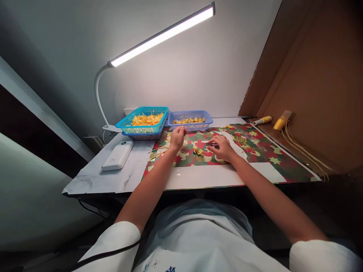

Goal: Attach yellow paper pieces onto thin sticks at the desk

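Observation:
My left hand (177,138) is closed, its fingertips drawn together in front of the purple basket (190,127). What it pinches, if anything, is too small to make out. Curled around a thin dark tool (212,144), perhaps tweezers, my right hand (222,148) rests low over the patterned table cover (241,149). Between the hands lies a small yellow piece (199,151) with a dark part at its left end. Small golden-yellow pieces (189,120) lie in the purple basket. Thin yellow stems (159,152) are scattered left of my left hand.
A turquoise basket (121,128) of yellow strips (147,119) sits stacked at the back left. A white power bank (117,155) and a lit lamp (164,36) stand nearby. Fine yellow bits (241,142), a yellow roll (262,120) and pale cords (304,151) are at right.

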The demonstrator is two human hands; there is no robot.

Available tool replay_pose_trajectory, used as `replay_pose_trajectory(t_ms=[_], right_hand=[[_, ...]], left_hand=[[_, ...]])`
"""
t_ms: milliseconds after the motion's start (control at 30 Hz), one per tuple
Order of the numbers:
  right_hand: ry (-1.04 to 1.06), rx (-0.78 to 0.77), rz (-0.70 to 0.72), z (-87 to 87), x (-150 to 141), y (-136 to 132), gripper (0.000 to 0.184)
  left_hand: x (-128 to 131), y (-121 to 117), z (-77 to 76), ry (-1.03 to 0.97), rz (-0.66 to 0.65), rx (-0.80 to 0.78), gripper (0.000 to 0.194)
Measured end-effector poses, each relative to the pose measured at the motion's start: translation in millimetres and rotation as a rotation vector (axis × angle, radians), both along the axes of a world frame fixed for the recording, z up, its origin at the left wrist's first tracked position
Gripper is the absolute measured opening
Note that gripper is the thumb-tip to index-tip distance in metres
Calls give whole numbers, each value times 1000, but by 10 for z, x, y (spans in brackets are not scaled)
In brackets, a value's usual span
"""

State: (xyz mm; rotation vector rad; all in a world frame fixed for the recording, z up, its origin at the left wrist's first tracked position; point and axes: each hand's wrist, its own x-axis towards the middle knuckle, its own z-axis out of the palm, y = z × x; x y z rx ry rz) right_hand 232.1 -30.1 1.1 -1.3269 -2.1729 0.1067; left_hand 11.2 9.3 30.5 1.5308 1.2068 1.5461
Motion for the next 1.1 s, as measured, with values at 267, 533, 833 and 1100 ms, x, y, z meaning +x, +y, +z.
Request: replay_pose_trajectory(t_ms=[267,533,833,1100], right_hand=[[250,-143,245,45,-239,-51,29],[364,-94,275,36,-258,-63,27],[382,6,282,87,-263,-91,25],[421,70,323,72,-261,-96,22]], left_hand=[[16,-154,-108,892,218,68,30],[33,-368,19,614,-466,-163,24],[120,-401,-20,350,-658,-392,29],[183,-389,-104,299,-654,-384,31]])
